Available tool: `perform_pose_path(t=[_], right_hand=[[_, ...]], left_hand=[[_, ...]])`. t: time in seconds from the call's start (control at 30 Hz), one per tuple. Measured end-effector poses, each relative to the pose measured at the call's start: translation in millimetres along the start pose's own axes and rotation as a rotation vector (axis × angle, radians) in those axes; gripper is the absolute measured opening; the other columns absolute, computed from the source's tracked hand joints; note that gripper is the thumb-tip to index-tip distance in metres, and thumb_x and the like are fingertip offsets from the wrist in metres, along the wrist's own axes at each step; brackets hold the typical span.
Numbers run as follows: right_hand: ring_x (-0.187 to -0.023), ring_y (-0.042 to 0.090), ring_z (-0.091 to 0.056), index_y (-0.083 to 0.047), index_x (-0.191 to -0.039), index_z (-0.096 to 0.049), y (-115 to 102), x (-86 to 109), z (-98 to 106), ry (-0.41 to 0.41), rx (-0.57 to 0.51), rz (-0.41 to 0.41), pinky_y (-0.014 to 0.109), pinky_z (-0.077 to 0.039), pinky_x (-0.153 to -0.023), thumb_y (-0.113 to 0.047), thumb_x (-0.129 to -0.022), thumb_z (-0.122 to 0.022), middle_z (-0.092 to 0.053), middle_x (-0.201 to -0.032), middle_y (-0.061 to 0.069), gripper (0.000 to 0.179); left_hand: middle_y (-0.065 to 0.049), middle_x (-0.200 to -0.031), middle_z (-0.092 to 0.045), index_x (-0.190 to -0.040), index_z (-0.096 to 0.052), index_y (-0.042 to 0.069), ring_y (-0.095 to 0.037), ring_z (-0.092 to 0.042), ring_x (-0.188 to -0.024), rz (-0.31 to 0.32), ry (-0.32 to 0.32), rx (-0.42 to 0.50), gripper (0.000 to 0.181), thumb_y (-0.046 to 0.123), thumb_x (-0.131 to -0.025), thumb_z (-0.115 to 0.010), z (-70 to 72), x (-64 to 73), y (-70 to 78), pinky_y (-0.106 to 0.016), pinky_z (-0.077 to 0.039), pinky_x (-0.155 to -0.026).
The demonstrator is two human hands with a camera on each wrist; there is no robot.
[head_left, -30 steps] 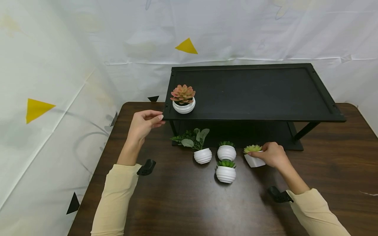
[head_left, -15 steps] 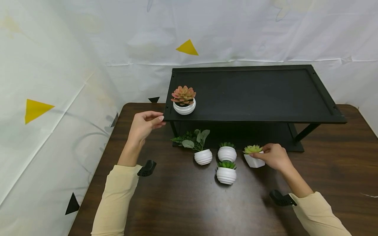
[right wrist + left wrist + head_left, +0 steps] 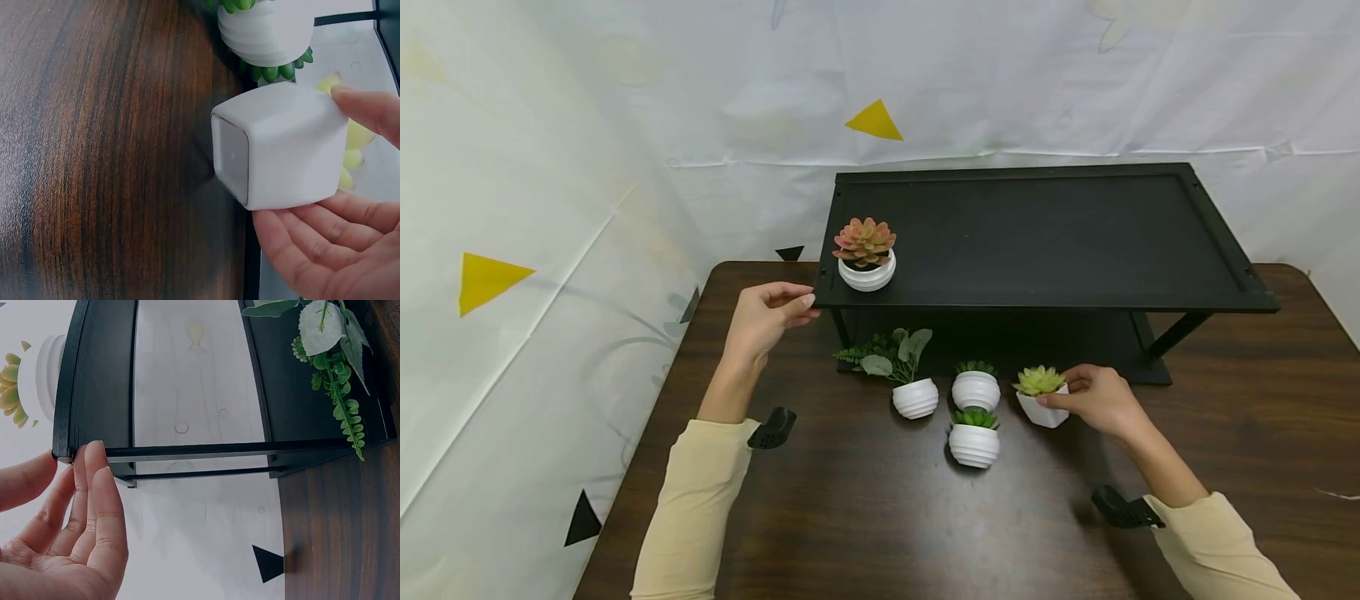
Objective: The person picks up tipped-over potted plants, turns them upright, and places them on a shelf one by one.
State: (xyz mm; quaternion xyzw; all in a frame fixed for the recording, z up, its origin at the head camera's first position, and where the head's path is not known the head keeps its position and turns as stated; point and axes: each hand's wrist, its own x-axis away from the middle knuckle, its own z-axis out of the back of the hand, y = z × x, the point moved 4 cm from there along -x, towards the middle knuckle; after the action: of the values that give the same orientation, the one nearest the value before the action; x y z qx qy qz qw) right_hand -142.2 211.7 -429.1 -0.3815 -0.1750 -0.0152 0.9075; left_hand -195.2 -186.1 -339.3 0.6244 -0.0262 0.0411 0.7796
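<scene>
On the brown counter (image 3: 880, 525) stands a black shelf (image 3: 1045, 242), its near left corner pinched in the grip of the left hand (image 3: 762, 321), while that of the right hand (image 3: 1099, 402) clamps an angular white pot (image 3: 1042, 412), tilted before the shelf, right of two round white pots (image 3: 975, 447) and bearing a yellow-green succulent (image 3: 1037, 381).

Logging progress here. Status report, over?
Left hand pinches shelf corner. Right hand grips square pot, base showing. Round pot close on its left, possibly in the way.
</scene>
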Motion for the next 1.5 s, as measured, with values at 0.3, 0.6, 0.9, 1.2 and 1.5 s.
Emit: perform_pose_path(t=[0.3,0.6,0.9,1.2,1.5], right_hand=[[-0.087,0.027,-0.056,0.01,-0.11,-0.054,4,1.9,-1,0.028,-0.052,0.07,0.033,-0.048,-0.067,-0.033,-0.076,-0.074,-0.058,-0.097,0.017,0.058],[-0.092,0.029,-0.059,0.01,-0.114,-0.048,11,3.8,-3,0.037,-0.12,0.128,0.03,-0.05,-0.07,-0.023,-0.078,-0.074,-0.06,-0.102,0.021,0.056],[-0.094,0.029,-0.057,0.01,-0.113,-0.045,17,5.3,-5,0.036,-0.129,0.144,0.024,-0.049,-0.069,-0.02,-0.077,-0.075,-0.058,-0.104,0.022,0.056],[-0.093,0.028,-0.057,0.009,-0.113,-0.044,20,8.2,-7,0.042,-0.077,0.149,0.028,-0.048,-0.068,-0.021,-0.075,-0.076,-0.056,-0.102,0.02,0.058],[-0.09,0.03,-0.057,0.008,-0.115,-0.043,24,8.1,-9,0.042,-0.037,0.141,0.035,-0.047,-0.069,-0.024,-0.074,-0.077,-0.06,-0.097,0.018,0.062]], left_hand=[[-0.015,-0.095,-0.061,-0.108,-0.061,-0.01,-0.011,-0.066,-0.07,0.007,0.0,0.005,0.026,0.005,-0.088,-0.061,-0.2,0.1,-0.3,-0.032,-0.054,-0.076],[-0.015,-0.095,-0.061,-0.109,-0.06,-0.011,-0.007,-0.065,-0.068,0.009,0.002,0.004,0.027,0.005,-0.088,-0.061,0.1,0.3,0.3,-0.034,-0.053,-0.079],[-0.015,-0.095,-0.061,-0.109,-0.06,-0.011,-0.007,-0.065,-0.068,0.011,0.002,0.003,0.027,0.006,-0.088,-0.061,0.2,0.9,0.5,-0.036,-0.052,-0.08],[-0.015,-0.096,-0.061,-0.109,-0.061,-0.01,-0.007,-0.065,-0.068,0.015,0.005,0.005,0.027,0.006,-0.088,-0.061,0.3,0.5,-0.3,-0.036,-0.052,-0.08],[-0.015,-0.095,-0.061,-0.109,-0.061,-0.01,-0.008,-0.065,-0.068,0.008,0.002,0.009,0.026,0.005,-0.088,-0.061,0.4,0.2,-0.6,-0.035,-0.053,-0.079]])
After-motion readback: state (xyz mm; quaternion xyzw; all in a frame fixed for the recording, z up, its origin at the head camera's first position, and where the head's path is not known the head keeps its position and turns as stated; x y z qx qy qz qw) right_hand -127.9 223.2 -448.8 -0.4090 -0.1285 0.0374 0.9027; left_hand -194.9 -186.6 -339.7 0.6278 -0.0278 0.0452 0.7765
